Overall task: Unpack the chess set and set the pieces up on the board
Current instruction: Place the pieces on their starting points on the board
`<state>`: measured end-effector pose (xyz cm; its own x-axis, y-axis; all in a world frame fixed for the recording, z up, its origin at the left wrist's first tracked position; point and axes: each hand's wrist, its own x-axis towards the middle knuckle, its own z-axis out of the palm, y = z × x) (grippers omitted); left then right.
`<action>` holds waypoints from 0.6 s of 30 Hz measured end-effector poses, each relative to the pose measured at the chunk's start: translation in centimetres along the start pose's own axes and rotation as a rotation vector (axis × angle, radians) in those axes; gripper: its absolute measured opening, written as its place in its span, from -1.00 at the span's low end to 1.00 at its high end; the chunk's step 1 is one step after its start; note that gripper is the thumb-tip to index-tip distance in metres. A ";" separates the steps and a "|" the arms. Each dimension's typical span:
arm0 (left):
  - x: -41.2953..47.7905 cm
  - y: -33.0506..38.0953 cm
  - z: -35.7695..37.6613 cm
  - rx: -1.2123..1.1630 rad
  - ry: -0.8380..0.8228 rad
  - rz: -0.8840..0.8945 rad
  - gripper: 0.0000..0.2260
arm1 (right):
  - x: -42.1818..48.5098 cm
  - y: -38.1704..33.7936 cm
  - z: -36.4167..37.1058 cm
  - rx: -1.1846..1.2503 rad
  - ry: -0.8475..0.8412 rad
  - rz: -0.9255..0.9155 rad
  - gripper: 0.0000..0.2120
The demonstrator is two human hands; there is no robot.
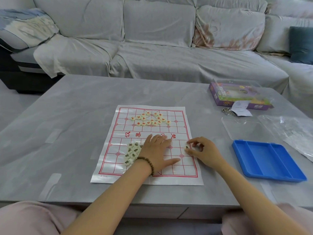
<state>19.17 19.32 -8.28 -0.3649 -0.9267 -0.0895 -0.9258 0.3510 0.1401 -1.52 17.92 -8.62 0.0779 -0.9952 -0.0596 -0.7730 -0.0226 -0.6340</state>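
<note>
A person's left hand (156, 150), with a bead bracelet (147, 162) on the wrist, lies flat on the paper chess board (118, 133) in the middle of the frame. Its fingers are straight and slightly spread and its thumb points toward the right. It rests just beside a loose pile of cream discs with dark characters (132, 152) and touches the pile's right edge.

The right hand (202, 152) is curled, and its thumb and forefinger pinch one dark-marked disc (186, 147) that sits on the board near its right border.

A second pile, the red-marked discs (150, 118), lies near the top of the board, well apart from both hands.

The left hand hides part of the dark pile and some of the red lettering across the board's middle. The characters on the discs are too small to read.

To the right on the grey table (67, 133) lie a blue tray (269, 160), a clear lid (243, 129) above it, and a crinkled plastic bag (291, 131) cut off by the right edge. Farther up are a purple box (237, 95) with blurred print, a paper slip (241, 108) and some metal rings (227, 111). A covered grey sofa (152, 39) fills the top of the frame.
</note>
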 end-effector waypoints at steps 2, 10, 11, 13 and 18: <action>0.5 0.8 0.4 0.034 -0.060 0.021 -0.23 | 0.0 0.5 -0.1 0.002 0.004 -0.013 -0.77; 1.1 0.7 1.7 0.032 -0.113 0.023 -0.19 | -0.1 1.9 -0.8 0.076 0.018 -0.053 -0.80; 1.2 0.6 1.7 0.028 -0.107 0.024 -0.19 | 0.0 1.8 -0.7 0.077 0.018 -0.054 -0.80; 1.2 0.6 1.8 0.025 -0.095 0.022 -0.19 | 0.0 1.8 -0.7 0.084 0.021 -0.058 -0.79; 1.1 0.6 1.5 -0.015 -0.094 0.021 -0.22 | 0.0 1.8 -0.4 0.090 0.039 -0.049 -0.78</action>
<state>18.10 18.74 -9.74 -0.3928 -0.9021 -0.1787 -0.9164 0.3678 0.1578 -3.21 17.89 -9.43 0.0886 -0.9961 0.0022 -0.7093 -0.0646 -0.7020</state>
